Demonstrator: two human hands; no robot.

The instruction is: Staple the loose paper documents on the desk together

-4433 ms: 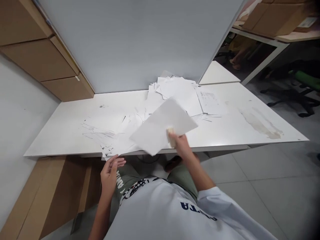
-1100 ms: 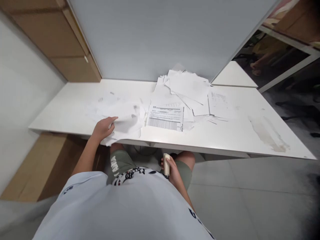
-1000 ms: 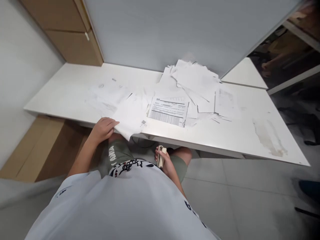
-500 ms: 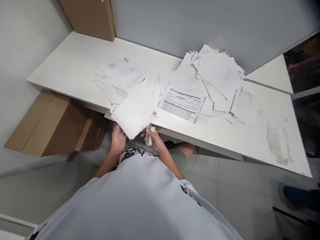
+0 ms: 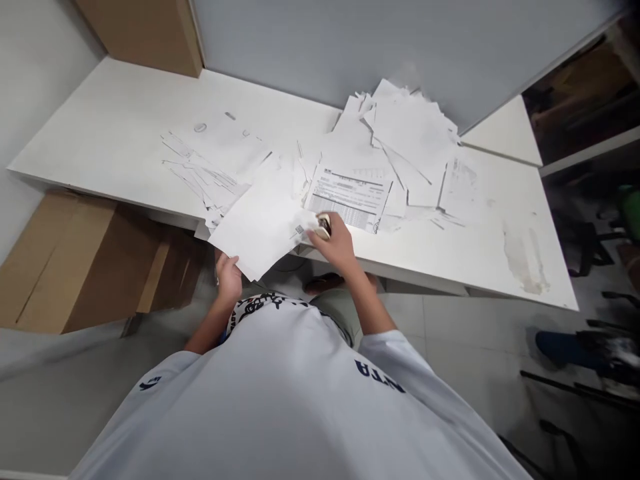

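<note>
My left hand [image 5: 229, 276] pinches the near left corner of some white sheets of paper [image 5: 257, 230], thumb on top and fingers underneath. These sheets overhang the table's front edge and carry a small printed code near their right corner. In my right hand [image 5: 337, 243] is a small cream-coloured stapler [image 5: 325, 225], partly hidden by my fingers. It is over the right corner of the sheets; whether it touches them I cannot tell. Just beyond my right hand a printed form [image 5: 350, 197] lies flat.
A messy paper stack [image 5: 410, 130] leans by the grey partition [image 5: 325, 53]. More loose papers [image 5: 200, 173] spread on the left of the white table [image 5: 70, 127]. Cardboard boxes [image 5: 65, 260] stand below at left, and a brown box [image 5: 145, 33] sits at the back.
My right hand has lifted the stapler from below the table edge up and to the right, over the sheets' corner. My left hand has closed on the sheets. The view has shifted right.
</note>
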